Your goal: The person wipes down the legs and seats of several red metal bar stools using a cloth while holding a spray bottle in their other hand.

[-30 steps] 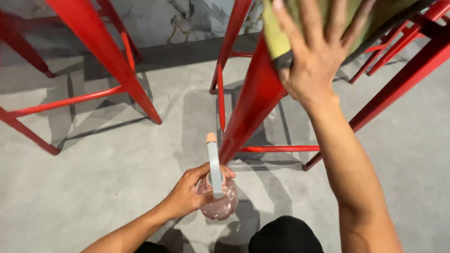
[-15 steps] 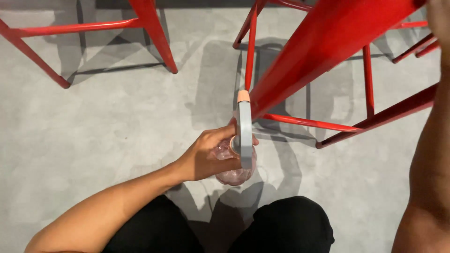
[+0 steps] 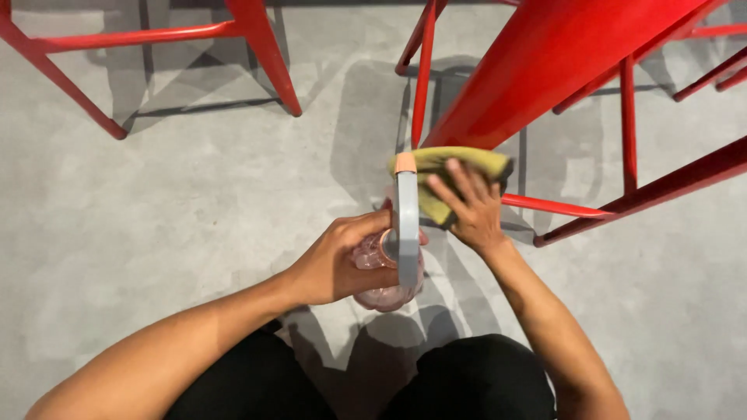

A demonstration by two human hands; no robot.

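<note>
My left hand (image 3: 338, 260) grips a clear pinkish spray bottle (image 3: 385, 268) with a grey trigger head (image 3: 405, 225) and an orange nozzle tip, held above the floor in front of my knees. My right hand (image 3: 471, 210) presses a yellow-green cloth (image 3: 436, 171) against the lower part of a thick red metal leg (image 3: 537, 70). The nozzle tip sits right beside the cloth. Part of the cloth is hidden under my fingers.
Red metal stool or table legs and crossbars (image 3: 140, 35) stand at the upper left, and more red bars (image 3: 654, 190) cross on the right. The floor (image 3: 179, 202) is grey concrete. My dark-trousered knees (image 3: 467, 381) are at the bottom.
My right hand has come down from high up on the red furniture, with the cloth, to the lower leg beside the bottle. The view tilted downward and the bottle rose slightly.
</note>
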